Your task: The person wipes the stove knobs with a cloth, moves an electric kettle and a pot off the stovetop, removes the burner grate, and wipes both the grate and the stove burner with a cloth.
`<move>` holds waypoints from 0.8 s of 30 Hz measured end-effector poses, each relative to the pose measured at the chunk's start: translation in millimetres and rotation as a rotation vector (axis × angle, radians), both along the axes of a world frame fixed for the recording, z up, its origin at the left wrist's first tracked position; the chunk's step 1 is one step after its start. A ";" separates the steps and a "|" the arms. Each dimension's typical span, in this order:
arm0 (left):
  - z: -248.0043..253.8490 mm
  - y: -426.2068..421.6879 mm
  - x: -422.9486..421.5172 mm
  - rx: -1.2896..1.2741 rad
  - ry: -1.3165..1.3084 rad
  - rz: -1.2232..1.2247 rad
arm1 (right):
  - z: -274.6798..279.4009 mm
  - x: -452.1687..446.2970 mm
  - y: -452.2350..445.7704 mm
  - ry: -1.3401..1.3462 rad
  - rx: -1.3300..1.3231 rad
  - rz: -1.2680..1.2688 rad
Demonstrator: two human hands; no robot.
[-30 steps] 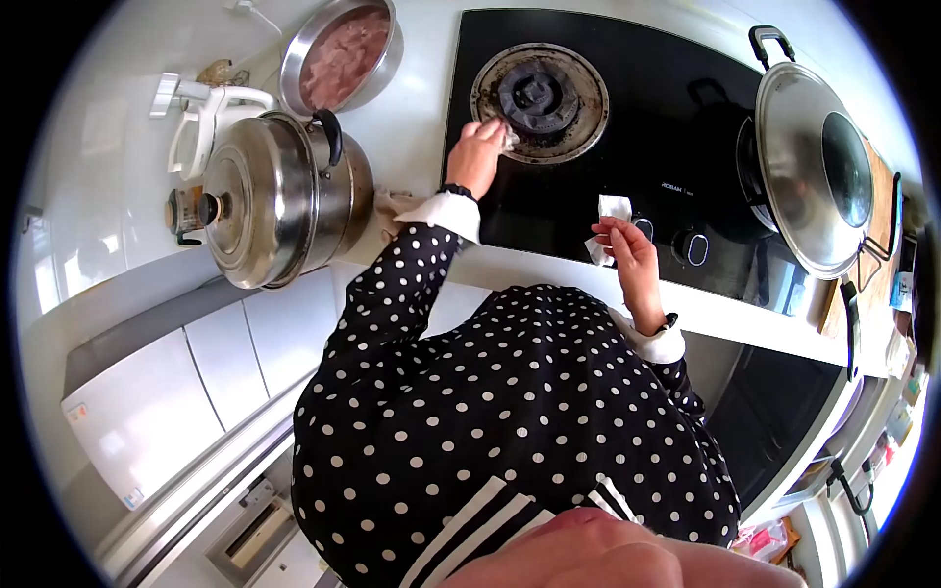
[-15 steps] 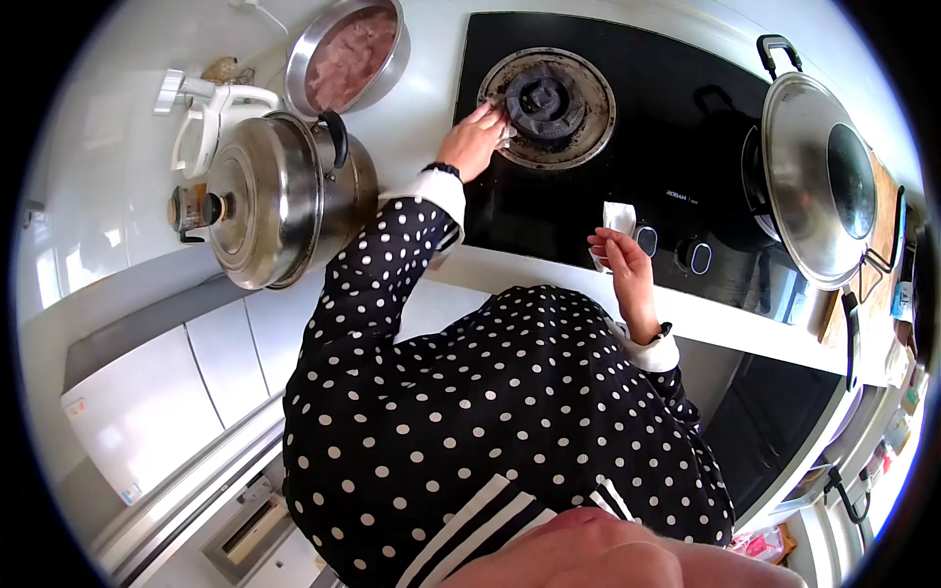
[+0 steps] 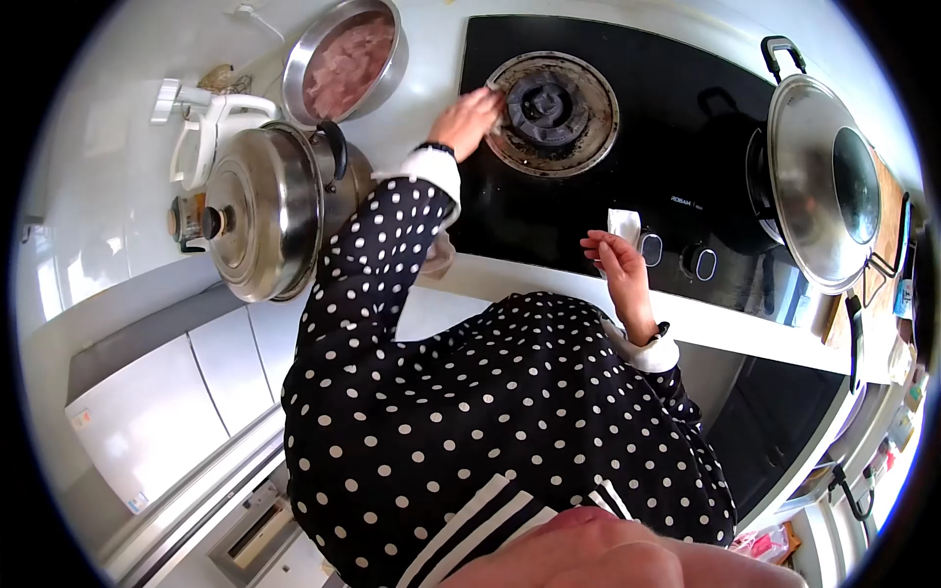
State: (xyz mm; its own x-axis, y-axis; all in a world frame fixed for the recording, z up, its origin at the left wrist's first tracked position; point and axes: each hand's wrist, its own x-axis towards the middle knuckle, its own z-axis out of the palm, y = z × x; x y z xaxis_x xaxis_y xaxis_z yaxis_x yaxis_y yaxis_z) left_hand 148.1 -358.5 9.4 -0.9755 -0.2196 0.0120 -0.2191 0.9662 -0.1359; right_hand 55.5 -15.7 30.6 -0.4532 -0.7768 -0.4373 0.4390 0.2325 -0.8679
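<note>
My left hand [image 3: 465, 122] is at the left rim of the gas burner's round metal tray [image 3: 596, 147], its fingers blurred and pressed down. A bit of pale crumpled tissue [image 3: 500, 125] shows under the fingertips; most of it is hidden. My right hand [image 3: 624, 274] hovers near the hob's front edge, left of the knobs, with thumb and fingers curled together. A white tissue [image 3: 623, 226] sticks out past those fingers and appears pinched in them. The black burner head [image 3: 545, 108] sits in the middle of the stained tray.
A steel bowl of reddish meat in liquid [image 3: 394, 73] stands beyond a large lidded steel pot [image 3: 257, 211] on the left. At right, a lidded wok [image 3: 809, 176] covers the other burner. Two knobs [image 3: 700, 262] sit on the black glass hob [image 3: 647, 127].
My left hand has slid up and left along the tray's rim, away from its lower left side. My right hand has shifted slightly left. The whole view has moved a little.
</note>
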 end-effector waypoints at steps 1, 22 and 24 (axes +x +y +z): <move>6.3 -11.1 -11.8 0.005 -0.060 0.018 | 0.6 -0.4 -1.6 0.005 -0.003 -0.001; -12.9 36.1 9.3 0.148 0.042 0.135 | 4.9 7.8 -34.5 0.016 -0.020 0.070; -6.8 79.6 9.8 0.179 0.083 0.207 | 7.3 11.9 -41.9 0.003 -0.063 0.097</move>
